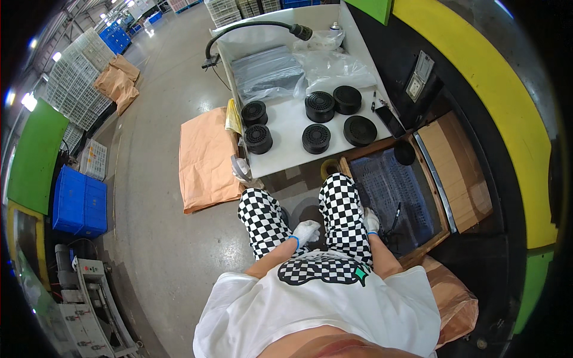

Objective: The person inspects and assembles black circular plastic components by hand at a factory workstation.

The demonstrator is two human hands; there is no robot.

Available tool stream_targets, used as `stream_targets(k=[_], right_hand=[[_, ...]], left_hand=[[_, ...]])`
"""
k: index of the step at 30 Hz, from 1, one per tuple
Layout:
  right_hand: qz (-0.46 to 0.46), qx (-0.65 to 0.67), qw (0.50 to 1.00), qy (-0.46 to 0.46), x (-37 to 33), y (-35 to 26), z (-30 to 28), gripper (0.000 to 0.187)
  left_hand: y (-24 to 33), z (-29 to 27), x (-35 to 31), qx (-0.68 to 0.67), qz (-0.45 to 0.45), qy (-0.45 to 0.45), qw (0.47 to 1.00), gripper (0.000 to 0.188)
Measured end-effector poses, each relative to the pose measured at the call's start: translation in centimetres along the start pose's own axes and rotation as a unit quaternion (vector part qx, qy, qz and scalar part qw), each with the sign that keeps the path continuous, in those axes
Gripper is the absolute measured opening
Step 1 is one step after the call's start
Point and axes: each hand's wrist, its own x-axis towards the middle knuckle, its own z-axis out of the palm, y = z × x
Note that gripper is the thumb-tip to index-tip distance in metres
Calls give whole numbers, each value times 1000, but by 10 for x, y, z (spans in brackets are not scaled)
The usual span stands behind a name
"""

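My left hand [306, 232], in a white glove with a blue cuff, rests between my thighs in checkered trousers. Its fingers look curled in, and nothing shows in them. Beside my right thigh hangs my right hand [371, 221], also gloved, near the wooden-framed bin [391, 191]; its fingers are partly hidden. Ahead, several round black parts with slotted tops, such as a vented cylinder [320, 106], stand on the white tabletop [283, 156]. Another black round part [404, 153] sits at the bin's far end. A pen [397, 215] lies near my right hand.
Plastic bags [334, 68] and a stack of grey sheets [268, 71] lie at the table's back under a gooseneck lamp [256, 24]. A dark phone [391, 122] is at its right edge. Orange sacking [206, 161] hangs left; cardboard [456, 170] borders the bin.
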Motion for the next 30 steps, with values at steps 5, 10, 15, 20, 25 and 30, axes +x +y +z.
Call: stream_targets(k=[5,10,15,20,25,30], right_hand=[[3,-15,1000,-18,0,-1,-3,37],[0,-18,999,-36,-3,-8,-9,36],[1,7,1000,8,-3,5,0,37],[7,1,1000,-7,-4,-6,-4,31],[26,10,1000,0,-10,-26,-14,31],[-45,-37,998,-31,-23,-34,-42,30]], left_hand=[[2,0,-1,-3,-3,-3,1000,19],[0,0,-2,-13,5,-2,1000,18],[-3,1,2,-13,5,-18,1000,19],[-18,-5,17,-21,20,-8,1000,22],[-21,-11,24,5,49,-38,998,25],[-21,-9,25,-18,32,-34,999,24]])
